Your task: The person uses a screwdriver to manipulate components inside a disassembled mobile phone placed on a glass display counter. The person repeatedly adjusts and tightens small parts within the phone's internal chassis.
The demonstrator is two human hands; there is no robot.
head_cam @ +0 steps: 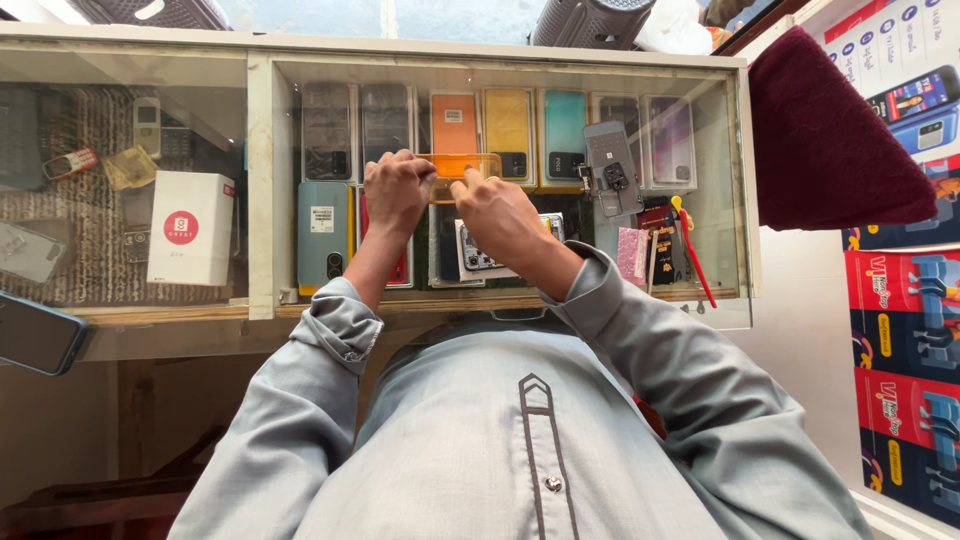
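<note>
1. Left hand (397, 187): seen above the glass counter top (480, 300), fingers curled and closed on the left end of a translucent orange phone case (462, 164).
2. Right hand (497, 212): set just right of the left hand, fingers bent and pinching the same case from its lower edge; thumb raised toward the case.
3. Translucent orange phone case: held between both hands, lying level and crosswise, above the middle bay of the display cabinet; its right end projects free past the fingers.
4. Display cabinet: divided by a pale upright frame post (260, 185); the right bay is filled with rows of phones and cases under the glass, among them an orange one (454, 124), a yellow one (508, 122) and a teal one (565, 125).
5. Grey phone with opened back (611, 168): laid on the glass, just right of the hands, apart from them.
6. Red-handled tool (693, 255): lying slantwise near the right edge of the glass.
7. White box with red round mark (190, 228): kept in the left bay, well apart from the hands.
8. Dark phone (38, 335): overhanging the near counter edge at far left.
9. Maroon cloth (830, 140): draped beyond the counter's right edge.
10. Open room: bare glass is left along the near edge, between the sleeves and the front frame.
</note>
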